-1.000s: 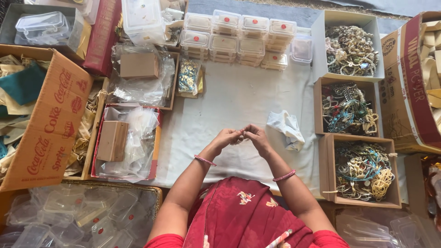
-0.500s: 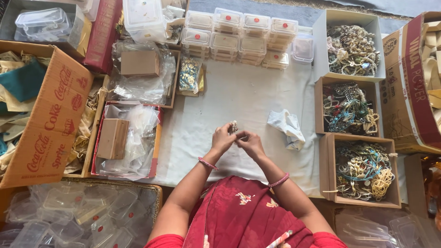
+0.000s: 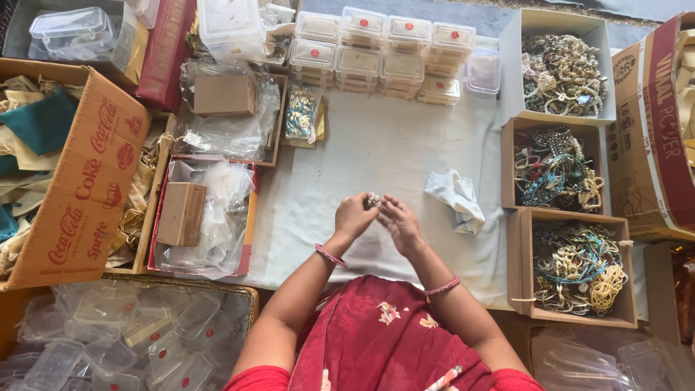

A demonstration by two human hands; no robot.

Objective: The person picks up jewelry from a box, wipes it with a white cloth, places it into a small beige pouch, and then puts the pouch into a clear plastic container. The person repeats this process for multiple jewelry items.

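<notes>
My left hand [image 3: 353, 216] and my right hand [image 3: 399, 224] meet over the pale cloth [image 3: 376, 156], fingertips together. Between them they pinch a small beaded piece of jewellery [image 3: 373, 200], pale and glinting. Both wrists wear thin pink bangles. A crumpled white cloth [image 3: 456, 198] lies just right of my right hand. Three open cardboard boxes of tangled bead jewellery stand on the right: a far one [image 3: 562, 72], a middle one [image 3: 556, 172] and a near one [image 3: 579, 268].
Stacked clear plastic boxes with red dots [image 3: 376, 51] line the far edge. Trays with plastic bags and small brown boxes [image 3: 181, 213] sit left. A large red-printed carton [image 3: 79, 188] stands far left. Empty clear containers [image 3: 123, 340] fill a basket at near left.
My hands have shifted slightly forward and together, with the small jewellery piece now raised between the fingertips. Nothing else on the cloth has moved.
</notes>
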